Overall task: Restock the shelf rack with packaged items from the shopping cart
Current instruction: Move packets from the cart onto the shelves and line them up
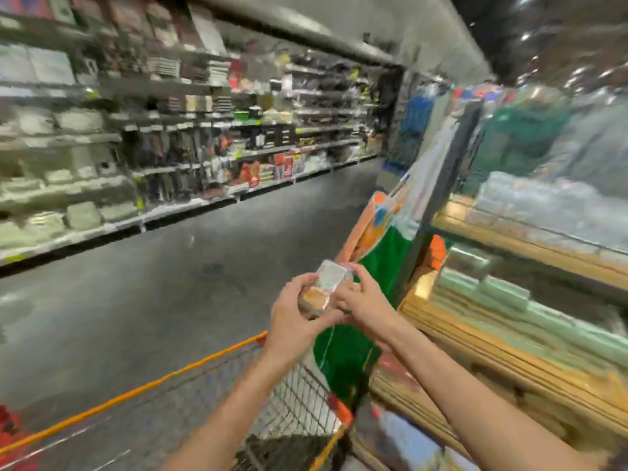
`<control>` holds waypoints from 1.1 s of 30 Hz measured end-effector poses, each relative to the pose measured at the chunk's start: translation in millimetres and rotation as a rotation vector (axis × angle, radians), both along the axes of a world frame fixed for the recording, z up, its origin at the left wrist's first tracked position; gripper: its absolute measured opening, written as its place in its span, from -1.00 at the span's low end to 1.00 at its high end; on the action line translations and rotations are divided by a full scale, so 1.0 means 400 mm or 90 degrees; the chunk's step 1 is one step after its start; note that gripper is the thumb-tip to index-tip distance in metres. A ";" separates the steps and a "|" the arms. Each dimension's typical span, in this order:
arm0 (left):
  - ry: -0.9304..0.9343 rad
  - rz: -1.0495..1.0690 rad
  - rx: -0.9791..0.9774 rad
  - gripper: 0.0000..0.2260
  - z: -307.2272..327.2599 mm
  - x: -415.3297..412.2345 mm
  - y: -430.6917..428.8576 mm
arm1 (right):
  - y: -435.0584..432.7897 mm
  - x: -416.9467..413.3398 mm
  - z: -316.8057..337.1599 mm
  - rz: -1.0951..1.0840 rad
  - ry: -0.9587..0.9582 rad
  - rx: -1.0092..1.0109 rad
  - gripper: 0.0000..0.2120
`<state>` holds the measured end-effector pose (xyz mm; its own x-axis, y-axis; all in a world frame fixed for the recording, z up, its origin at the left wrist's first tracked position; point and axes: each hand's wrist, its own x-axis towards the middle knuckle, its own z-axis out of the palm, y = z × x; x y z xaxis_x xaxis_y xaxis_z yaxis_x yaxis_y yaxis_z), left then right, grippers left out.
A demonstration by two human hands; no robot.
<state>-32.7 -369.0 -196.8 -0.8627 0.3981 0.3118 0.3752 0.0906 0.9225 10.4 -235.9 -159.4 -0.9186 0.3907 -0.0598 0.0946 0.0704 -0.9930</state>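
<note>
both hands are gripping 1 small clear packaged item (326, 283), holding it between them in the air above the far corner of the shopping cart (163, 378). the left hand (292, 319) is cupping it from below, fingers curled round it. the right hand (365, 305) is pinching its right edge. the picture is smearing, so the label is not readable. the shelf rack (492, 351) is standing to the right of the hands, just beside the cart, with pale green packs (503, 294) lying on its lower board. the item's long axis seems to be pointing away from the person, leaning slightly right. the right hand is sitting nearer the rack, so it is likely the 1 to carry the item across.
</note>
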 end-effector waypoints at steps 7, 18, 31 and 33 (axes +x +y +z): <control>0.127 -0.308 0.001 -0.46 0.229 0.074 0.354 | 0.353 0.275 0.235 -0.241 0.075 -0.039 -0.93; 0.331 -0.383 0.053 -0.69 0.454 0.220 0.856 | 0.732 0.602 0.383 -0.285 0.152 -0.118 -0.66; 0.758 -0.239 -0.379 -0.33 0.572 0.223 1.211 | 0.997 0.480 0.416 -0.607 -0.015 0.420 -0.67; 0.796 -0.210 -0.438 -0.38 0.570 0.212 1.243 | 1.021 0.465 0.419 -0.608 -0.058 0.474 -0.67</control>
<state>52.3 128.3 31.1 -0.0210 0.8959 0.4438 0.9718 0.1225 -0.2013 196.6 172.3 8.0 -0.2462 0.8744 0.4181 0.4876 0.4846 -0.7263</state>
